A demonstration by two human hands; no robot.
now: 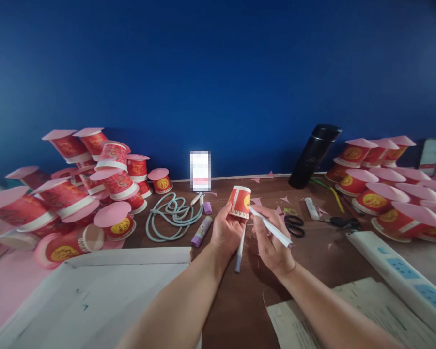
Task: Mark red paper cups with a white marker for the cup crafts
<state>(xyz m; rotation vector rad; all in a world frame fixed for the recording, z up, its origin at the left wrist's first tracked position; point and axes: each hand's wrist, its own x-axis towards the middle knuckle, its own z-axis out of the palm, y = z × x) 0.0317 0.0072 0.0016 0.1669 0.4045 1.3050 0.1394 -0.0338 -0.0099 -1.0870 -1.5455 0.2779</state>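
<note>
My left hand (227,230) is closed around a red paper cup (239,201) with a gold emblem, a white band and a zigzag pattern drawn near its lower edge. A white marker pen (272,228) sits in the closed fingers of my right hand (272,249), its tip end close to the cup's side. Whether the tip touches the cup I cannot tell. Below the left hand a second white stick-like piece (240,252), probably a pen cap or pen, points down toward the table (236,310).
Stacked red cups with pink paper discs (112,182) crowd the left; similar cups (380,201) fill the right. Around the middle lie a coiled cable (170,218), a glue stick (202,231), black-handled scissors (294,225), a black bottle (314,157) and a power strip (399,276). A white box lid (112,300) is at front left.
</note>
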